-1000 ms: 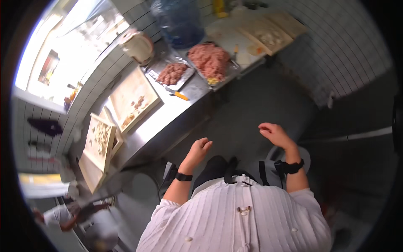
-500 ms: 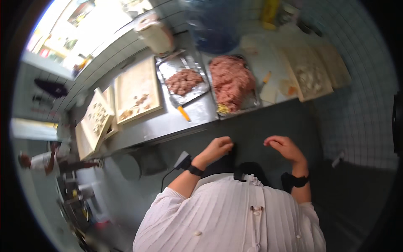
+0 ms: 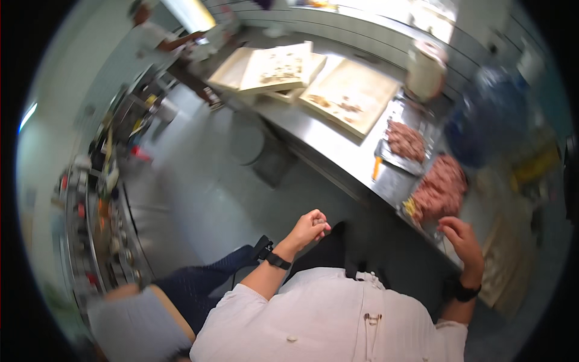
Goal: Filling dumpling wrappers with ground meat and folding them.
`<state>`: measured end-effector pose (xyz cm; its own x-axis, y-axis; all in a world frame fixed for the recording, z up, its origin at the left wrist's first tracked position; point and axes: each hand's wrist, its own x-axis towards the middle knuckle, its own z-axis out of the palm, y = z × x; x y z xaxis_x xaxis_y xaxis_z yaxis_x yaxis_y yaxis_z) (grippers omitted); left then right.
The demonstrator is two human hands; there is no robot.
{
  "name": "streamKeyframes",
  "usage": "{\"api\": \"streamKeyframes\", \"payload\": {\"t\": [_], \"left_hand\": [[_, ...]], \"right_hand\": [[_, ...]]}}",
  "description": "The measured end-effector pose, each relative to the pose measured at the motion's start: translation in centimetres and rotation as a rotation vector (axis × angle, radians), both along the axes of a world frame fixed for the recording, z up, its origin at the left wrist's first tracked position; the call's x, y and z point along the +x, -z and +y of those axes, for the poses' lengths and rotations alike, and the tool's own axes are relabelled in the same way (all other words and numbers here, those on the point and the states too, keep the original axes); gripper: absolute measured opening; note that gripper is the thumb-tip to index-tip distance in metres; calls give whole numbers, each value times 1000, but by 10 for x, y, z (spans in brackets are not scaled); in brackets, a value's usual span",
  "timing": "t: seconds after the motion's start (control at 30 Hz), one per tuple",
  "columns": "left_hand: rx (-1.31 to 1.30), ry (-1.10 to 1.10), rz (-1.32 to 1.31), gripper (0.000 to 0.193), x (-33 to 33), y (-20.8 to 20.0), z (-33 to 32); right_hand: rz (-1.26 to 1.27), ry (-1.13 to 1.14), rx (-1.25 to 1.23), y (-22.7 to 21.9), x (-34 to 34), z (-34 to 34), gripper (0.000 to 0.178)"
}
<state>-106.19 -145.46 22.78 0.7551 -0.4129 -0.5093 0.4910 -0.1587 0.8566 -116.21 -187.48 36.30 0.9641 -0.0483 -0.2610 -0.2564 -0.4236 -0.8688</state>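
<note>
My left hand (image 3: 307, 230) is raised over the floor in front of my body, its fingers curled in. Anything inside them is too small or hidden to make out. My right hand (image 3: 464, 242) hangs at the near edge of the counter, fingers loosely bent and apart, with nothing seen in them. Just beyond it lies a big heap of pink minced meat (image 3: 443, 186) on a tray, with a yellow chopped ingredient (image 3: 411, 208) at its near corner. A smaller heap of minced meat (image 3: 405, 142) rests on a metal tray (image 3: 392, 158).
An orange-handled tool (image 3: 377, 168) lies beside the smaller tray. Farther left are wooden trays (image 3: 371, 90) with small pale pieces. A white canister (image 3: 426, 71) stands at the back. One person (image 3: 154, 37) stands far left; another person (image 3: 142, 320) is close at my lower left.
My view has turned left, so the counter now runs diagonally at the right. A person has come into view at lower left. My right hand is now beside the large meat tray.
</note>
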Motion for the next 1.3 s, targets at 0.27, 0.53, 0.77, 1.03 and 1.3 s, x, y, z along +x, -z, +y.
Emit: {"api": "streamKeyframes", "payload": {"t": [0.27,0.53,0.77,1.03,1.3], "left_hand": [[58,-289,-55,11,34,-21,105],[-139,-357,-148,7,104,-20,188],[-221,-737,-141,11,100,-18,253],[-738,-1157,-25,15,51,-4,294],[-927,-1278,-73,11,71,18,398]], "right_hand": [[-125,-234,49,-45,136,86,17],[-27,-518,148,-43,276,264,17],[-7,-791,68,-50,344,345,20],[13,-828,173,24,416,391,32],[246,-648,284,80,476,454,28]]}}
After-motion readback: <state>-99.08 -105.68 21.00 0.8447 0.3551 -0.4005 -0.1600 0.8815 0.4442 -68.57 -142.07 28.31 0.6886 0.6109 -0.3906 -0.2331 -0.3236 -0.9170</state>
